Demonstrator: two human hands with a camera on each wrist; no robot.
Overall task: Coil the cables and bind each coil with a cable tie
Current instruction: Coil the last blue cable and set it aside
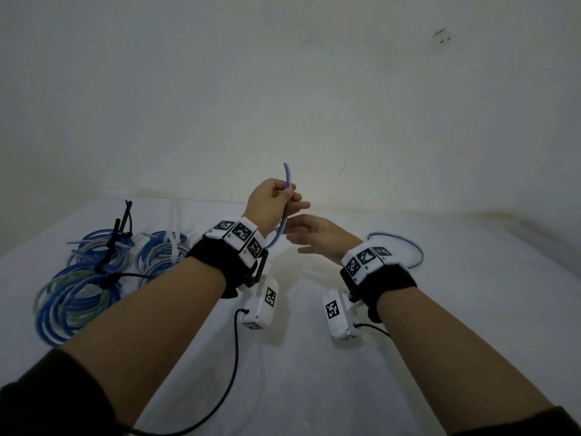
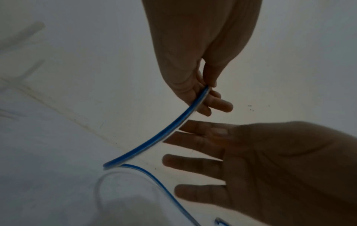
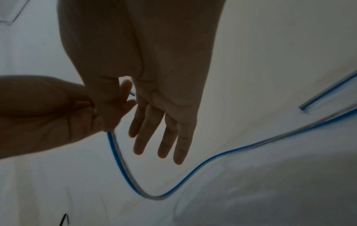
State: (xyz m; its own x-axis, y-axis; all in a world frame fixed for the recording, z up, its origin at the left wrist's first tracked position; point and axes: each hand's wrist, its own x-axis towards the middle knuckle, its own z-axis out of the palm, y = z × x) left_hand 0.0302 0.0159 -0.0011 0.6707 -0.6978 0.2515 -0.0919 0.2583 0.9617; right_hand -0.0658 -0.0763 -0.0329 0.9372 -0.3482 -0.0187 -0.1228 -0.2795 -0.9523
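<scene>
Both forearms fill the foreground over the white table (image 1: pixel 314 388). Left hand (image 1: pixel 270 204) pinches the blue cable (image 1: pixel 287 176), raised; right hand (image 1: pixel 309 236) hovers beside it, fingers spread, empty. Tied coils (image 1: pixel 94 272) lie far left.

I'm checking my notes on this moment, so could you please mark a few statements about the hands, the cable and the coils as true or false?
1. The left hand pinches the blue cable. True.
2. The right hand grips the cable too. False: its fingers are straight and hold nothing.
3. Bound coils lie to the left on the table. True.
4. All coils carry black ties. False: one coil has a white tie.
</scene>
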